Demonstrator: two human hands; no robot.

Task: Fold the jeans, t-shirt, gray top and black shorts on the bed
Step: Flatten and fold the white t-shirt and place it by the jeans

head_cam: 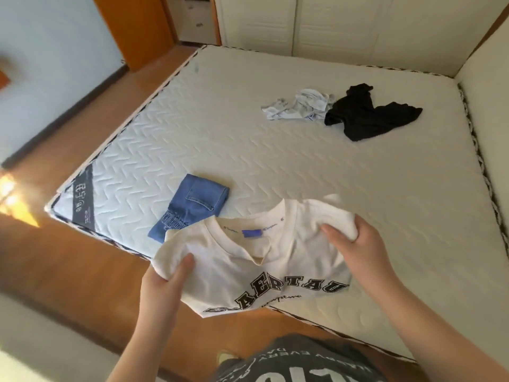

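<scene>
The bed (275, 150) is holding four pieces of clothing. The t-shirt (264, 260) is lying open at the near edge; the left hand (165, 279) and right hand (355, 244) are each gripping a shoulder, so I think folding is just starting. The black shorts (369, 117) and gray top (300, 107) are waiting far right, crumpled and touching. The jeans (192, 205), near left, are looking folded.

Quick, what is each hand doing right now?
Left hand: grips the t-shirt at one shoulder.
Right hand: grips the t-shirt at the other shoulder.
</scene>
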